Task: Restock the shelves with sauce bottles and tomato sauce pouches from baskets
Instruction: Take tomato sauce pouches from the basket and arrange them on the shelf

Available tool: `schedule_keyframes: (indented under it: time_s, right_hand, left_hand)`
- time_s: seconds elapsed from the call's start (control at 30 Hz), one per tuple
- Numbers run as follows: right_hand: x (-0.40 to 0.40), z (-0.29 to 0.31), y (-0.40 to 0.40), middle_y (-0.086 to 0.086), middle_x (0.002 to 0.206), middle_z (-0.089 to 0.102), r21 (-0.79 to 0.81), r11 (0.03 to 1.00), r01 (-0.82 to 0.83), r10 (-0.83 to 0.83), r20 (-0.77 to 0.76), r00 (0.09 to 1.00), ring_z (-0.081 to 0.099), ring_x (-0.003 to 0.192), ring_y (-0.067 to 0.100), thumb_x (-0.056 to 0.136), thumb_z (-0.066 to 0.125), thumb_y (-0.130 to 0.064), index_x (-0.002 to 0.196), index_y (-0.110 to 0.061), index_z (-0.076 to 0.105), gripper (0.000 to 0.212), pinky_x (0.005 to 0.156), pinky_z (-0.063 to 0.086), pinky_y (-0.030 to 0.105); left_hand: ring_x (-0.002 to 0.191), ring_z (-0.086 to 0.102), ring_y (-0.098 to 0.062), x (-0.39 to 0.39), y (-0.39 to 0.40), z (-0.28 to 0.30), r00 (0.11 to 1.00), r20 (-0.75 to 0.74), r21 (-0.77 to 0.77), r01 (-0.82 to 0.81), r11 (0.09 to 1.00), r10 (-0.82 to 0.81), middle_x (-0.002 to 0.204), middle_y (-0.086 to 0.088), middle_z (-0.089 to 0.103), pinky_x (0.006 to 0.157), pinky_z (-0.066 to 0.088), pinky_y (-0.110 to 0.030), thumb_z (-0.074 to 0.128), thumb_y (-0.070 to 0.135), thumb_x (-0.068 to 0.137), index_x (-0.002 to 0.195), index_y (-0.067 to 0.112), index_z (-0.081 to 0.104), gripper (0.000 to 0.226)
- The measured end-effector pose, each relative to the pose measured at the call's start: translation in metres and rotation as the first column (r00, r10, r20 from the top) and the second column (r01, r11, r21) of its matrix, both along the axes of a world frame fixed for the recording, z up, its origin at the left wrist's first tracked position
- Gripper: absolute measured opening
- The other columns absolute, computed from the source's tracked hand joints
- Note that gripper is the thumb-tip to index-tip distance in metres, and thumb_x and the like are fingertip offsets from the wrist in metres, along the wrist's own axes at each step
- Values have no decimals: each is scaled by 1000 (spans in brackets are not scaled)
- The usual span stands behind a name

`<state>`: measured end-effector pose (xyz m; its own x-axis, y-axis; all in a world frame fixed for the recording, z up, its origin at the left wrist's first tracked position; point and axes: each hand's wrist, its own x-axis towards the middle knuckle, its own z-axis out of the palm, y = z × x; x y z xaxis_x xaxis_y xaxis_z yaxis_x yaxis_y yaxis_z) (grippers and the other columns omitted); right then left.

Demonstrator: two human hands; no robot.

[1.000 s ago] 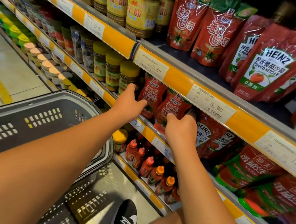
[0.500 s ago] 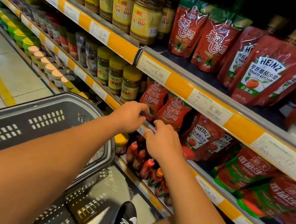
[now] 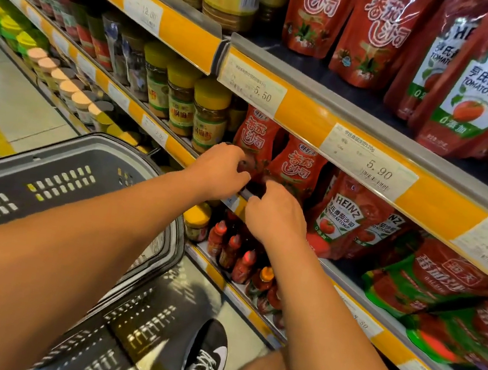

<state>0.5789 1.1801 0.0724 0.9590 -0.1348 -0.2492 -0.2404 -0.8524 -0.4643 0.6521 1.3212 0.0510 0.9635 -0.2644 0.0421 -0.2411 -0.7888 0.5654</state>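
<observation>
both hands, left hand and right hand, half-curled, grip unclear, at the two red tomato sauce pouches: square them upright behind the orange shelf rail.

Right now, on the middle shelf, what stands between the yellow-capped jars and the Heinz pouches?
Head view: two red tomato sauce pouches stand between the jars and the Heinz pouches; both hands reach at their bases.

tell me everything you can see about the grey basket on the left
The grey basket is dark grey plastic with a lighter, rounded rim and rows of small rectangular slots in its walls. It sits low at the left in front of the shelves, below the person's left forearm, above a tiled floor. Light through the slots throws a dotted pattern beneath it. Its inside is largely hidden by the arm, and no contents show. Neither hand touches it.
</observation>
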Motion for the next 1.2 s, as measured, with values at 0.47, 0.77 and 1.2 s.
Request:
schedule_keyframes:
  time_s: [0.47,0.77,1.2]
  right_hand:
    - [17,-15,0,7,142,51,11,997,74,-74,100,992,50,130,37,89,55,-27,147,-30,45,59,102,50,50]
    - [23,-19,0,10,153,42,48,993,108,-113,123,986,40,140,36,89,57,-17,158,-26,32,74,113,42,50]
    - [9,-1,17,6,134,61,82,994,65,-78,161,984,59,121,35,87,57,-33,141,-22,51,56,96,54,49]
  left_hand:
    - [87,61,-29,24,-2,-17,999,44,55,29,998,-32,103,-9,64,74,59,-40,61,32,87,116,21,70,32]
    - [107,66,-28,33,-11,-17,990,117,-24,83,996,-80,122,-7,72,86,58,-40,61,33,97,124,23,70,30]
    - [103,59,-27,-2,20,3,996,72,-2,61,998,-61,113,-8,64,83,49,-38,60,30,100,121,11,63,29]
